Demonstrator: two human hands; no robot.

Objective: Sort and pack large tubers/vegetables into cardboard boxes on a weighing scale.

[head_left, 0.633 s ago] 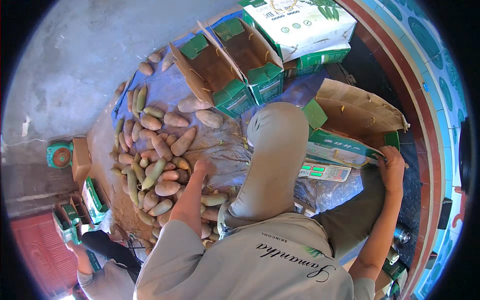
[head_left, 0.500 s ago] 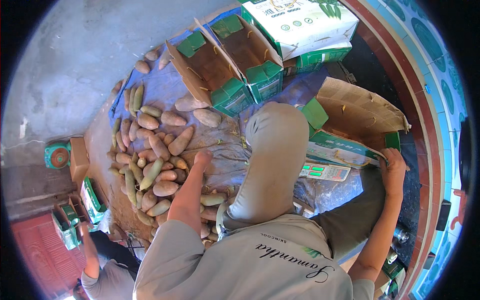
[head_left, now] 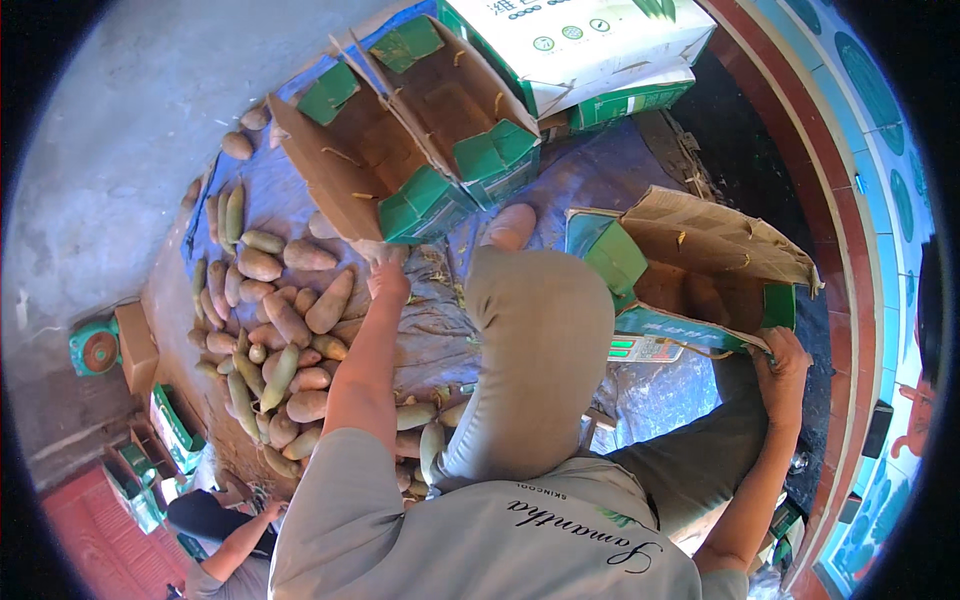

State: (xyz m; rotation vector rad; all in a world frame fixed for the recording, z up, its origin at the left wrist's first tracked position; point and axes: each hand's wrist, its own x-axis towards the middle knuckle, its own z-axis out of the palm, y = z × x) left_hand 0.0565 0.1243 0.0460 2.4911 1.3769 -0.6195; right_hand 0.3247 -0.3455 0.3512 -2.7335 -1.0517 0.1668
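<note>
With my arm stretched forward, my left hand (head_left: 387, 268) is on the right end of a pale, muddy radish (head_left: 362, 251), below the open cartons; its fingers curl over it, partly hidden. To the left lies a heap of green and brownish-pink radishes (head_left: 287, 318). My right hand (head_left: 783, 357) is closed on the near right rim of an open green-and-brown carton (head_left: 706, 282). That carton stands tilted over a scale (head_left: 640, 348) with a lit green display, beside my bent knee.
Two open cartons (head_left: 421, 120) stand side by side ahead, with a white closed carton (head_left: 590, 50) to their right. A blue sheet (head_left: 600, 165) covers the ground. Far left are a green fan-like device (head_left: 97, 347) and another person's arm (head_left: 240, 545). A tiled wall curves along the right.
My left hand has reached forward from beside the heap to the pale radish. My right hand stays on the carton's rim. The view has shifted, and the other person's arm has lowered.
</note>
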